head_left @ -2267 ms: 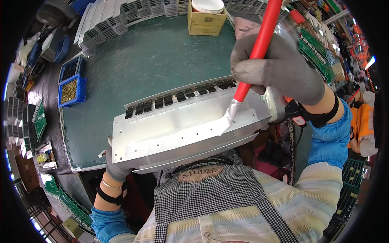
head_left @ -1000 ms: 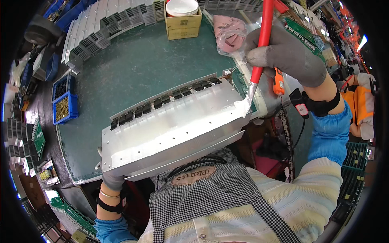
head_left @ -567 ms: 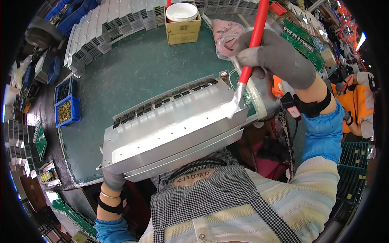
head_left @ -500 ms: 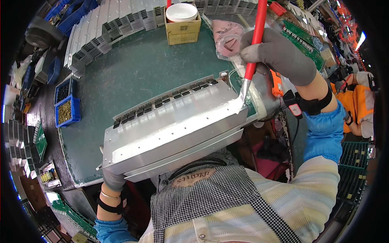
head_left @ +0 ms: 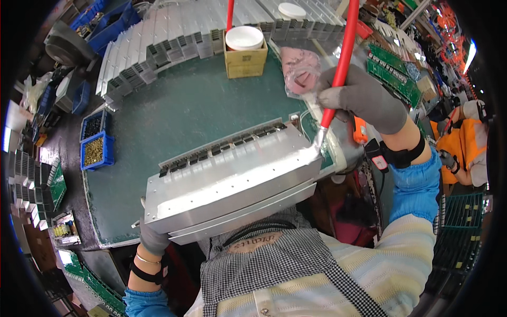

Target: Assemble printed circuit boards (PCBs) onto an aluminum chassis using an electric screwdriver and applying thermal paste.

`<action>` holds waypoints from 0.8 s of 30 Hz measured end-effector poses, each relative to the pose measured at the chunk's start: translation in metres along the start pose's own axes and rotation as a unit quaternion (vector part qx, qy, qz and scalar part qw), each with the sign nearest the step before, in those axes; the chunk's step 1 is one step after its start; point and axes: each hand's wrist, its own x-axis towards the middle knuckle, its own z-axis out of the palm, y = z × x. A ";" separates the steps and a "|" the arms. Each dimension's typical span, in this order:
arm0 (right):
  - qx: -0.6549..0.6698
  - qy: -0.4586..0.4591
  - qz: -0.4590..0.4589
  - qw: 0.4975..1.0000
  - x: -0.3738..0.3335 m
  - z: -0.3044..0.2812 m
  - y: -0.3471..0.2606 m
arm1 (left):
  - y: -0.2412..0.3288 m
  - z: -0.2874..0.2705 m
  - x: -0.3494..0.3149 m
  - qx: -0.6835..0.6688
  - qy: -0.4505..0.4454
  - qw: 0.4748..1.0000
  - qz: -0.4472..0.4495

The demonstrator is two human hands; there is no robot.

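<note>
My right hand [head_left: 364, 100], in a grey glove, is closed around the red handle of a brush [head_left: 344, 58]. The brush's pale tip rests on the right end of a white paste strip [head_left: 222, 191]. That strip runs along the top of a long aluminium heatsink [head_left: 182, 181], which lies tilted before me with black components in a row on its far edge. At its near left corner my gloved left hand [head_left: 153, 239] grips the heatsink, most fingers hidden behind and under it.
A cardboard box with a white tub [head_left: 245, 61] stands at the back of the green table [head_left: 174, 105]. Behind it are rows of aluminium heatsinks [head_left: 174, 34]. Blue bins of small parts [head_left: 96, 151] sit left. A pink bagged item [head_left: 300, 68] and green circuit boards [head_left: 393, 79] lie right, near another person [head_left: 465, 140].
The view has shifted, so the table and heatsink sit a little lower and further right. The brush tip stays near the strip's right end, in my right hand.
</note>
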 end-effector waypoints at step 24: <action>0.064 0.292 -0.241 0.923 0.098 -0.113 0.044 | 0.032 -0.023 0.038 0.223 -0.047 0.963 0.142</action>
